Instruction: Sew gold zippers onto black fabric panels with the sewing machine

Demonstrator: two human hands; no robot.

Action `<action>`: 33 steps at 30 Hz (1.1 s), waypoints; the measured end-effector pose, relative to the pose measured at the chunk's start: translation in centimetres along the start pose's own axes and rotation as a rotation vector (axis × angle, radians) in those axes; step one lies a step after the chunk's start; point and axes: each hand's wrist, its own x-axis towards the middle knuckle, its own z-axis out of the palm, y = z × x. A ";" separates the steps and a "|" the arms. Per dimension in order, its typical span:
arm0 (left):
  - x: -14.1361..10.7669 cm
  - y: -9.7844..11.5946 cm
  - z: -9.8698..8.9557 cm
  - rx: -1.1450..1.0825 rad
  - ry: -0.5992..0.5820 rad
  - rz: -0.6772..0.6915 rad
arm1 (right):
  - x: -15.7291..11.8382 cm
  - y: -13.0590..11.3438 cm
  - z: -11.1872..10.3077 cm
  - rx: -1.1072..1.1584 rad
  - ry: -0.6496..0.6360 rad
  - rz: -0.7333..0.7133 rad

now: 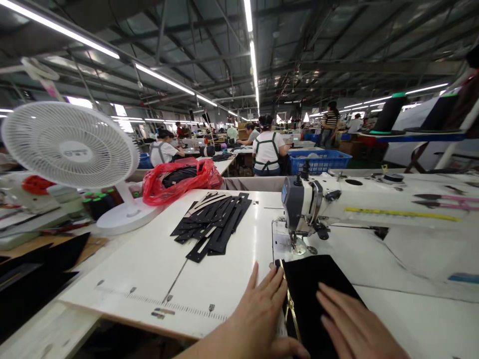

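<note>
- Fabric panel (318, 294), black, is sitting before the presser foot (297, 247)
- Left hand (258, 314) is lying open, steadying its gold edge (288, 309)
- Right hand (355, 324) is pressing open and flat on it

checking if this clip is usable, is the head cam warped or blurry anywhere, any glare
Head view: wide-angle bending curves the ceiling beams and stretches the white fan at left; the overhead fluorescent tubes blow out to white; the black fabric loses detail; no heavy blur shows.
</note>
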 end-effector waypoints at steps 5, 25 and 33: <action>2.7 -1.5 -0.3 0.016 -0.037 0.043 | 1.6 5.5 0.1 0.080 -0.153 0.584; 6.2 -2.0 0.2 0.041 -0.068 0.080 | 3.6 10.9 0.2 0.212 -0.219 0.719; 6.2 -1.3 0.0 0.087 -0.057 0.051 | 1.9 9.4 1.5 -0.380 -0.221 0.445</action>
